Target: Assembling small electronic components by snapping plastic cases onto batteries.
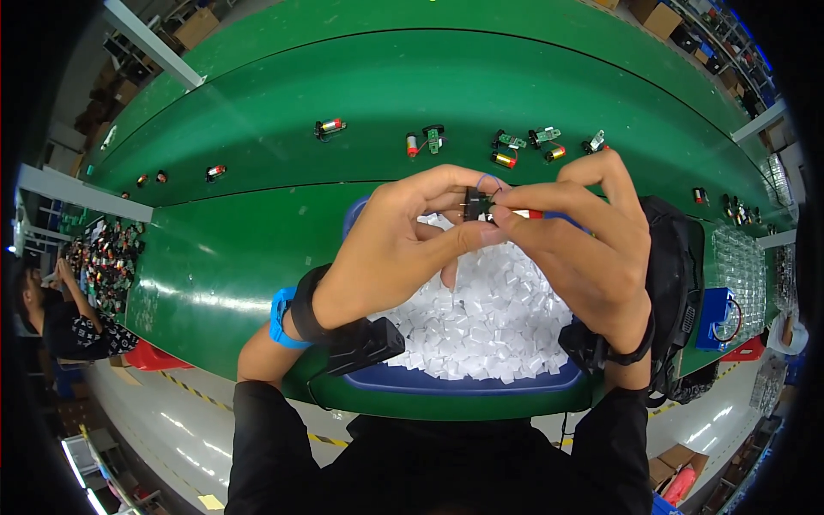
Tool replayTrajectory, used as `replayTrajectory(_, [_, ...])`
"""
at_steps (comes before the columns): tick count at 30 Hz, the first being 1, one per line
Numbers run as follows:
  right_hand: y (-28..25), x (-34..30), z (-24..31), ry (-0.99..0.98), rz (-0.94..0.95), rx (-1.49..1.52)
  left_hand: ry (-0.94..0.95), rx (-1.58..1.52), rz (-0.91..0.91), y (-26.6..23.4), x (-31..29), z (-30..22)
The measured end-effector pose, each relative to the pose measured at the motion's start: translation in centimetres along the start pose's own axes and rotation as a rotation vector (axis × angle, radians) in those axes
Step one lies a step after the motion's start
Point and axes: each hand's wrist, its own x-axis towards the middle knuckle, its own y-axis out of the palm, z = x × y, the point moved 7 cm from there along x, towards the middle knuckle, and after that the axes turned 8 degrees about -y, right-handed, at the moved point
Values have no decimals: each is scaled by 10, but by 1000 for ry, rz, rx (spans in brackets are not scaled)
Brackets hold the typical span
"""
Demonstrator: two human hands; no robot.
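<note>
My left hand (390,245) and my right hand (592,249) meet above a blue tray (463,388) of small white pieces (481,318). Between the left thumb and fingers sits a small black part with metal pins (473,206). The right thumb and index finger pinch its other side, where a thin dark wire (487,178) loops up. Behind the right fingers shows a bit of a red cylindrical cell (535,215), mostly covered. Both hands are closed on this wired assembly.
Across the green bench, small circuit boards with wired cells (427,142) lie in a row. A black bag (665,292) and a blue box (714,319) are at right, near clear plastic trays (740,275). Far left, another person (73,318) sits by a pile of parts (107,257).
</note>
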Motion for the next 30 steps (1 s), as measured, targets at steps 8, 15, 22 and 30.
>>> replayTrajectory(8, [-12, -6, -14, 341, -151, 259, 91, -196, -57, -8, 1, -16])
replayTrajectory(15, [15, -22, -28, 608, -121, 605, 194, -133, -64, -6, 1, -20])
replayTrajectory(22, [12, -24, -26, 538, -252, 637, 359, 71, -124, -3, -2, -17])
replayTrajectory(30, [5, -20, -12, 423, -252, 640, 629, 474, -307, 7, -23, -42])
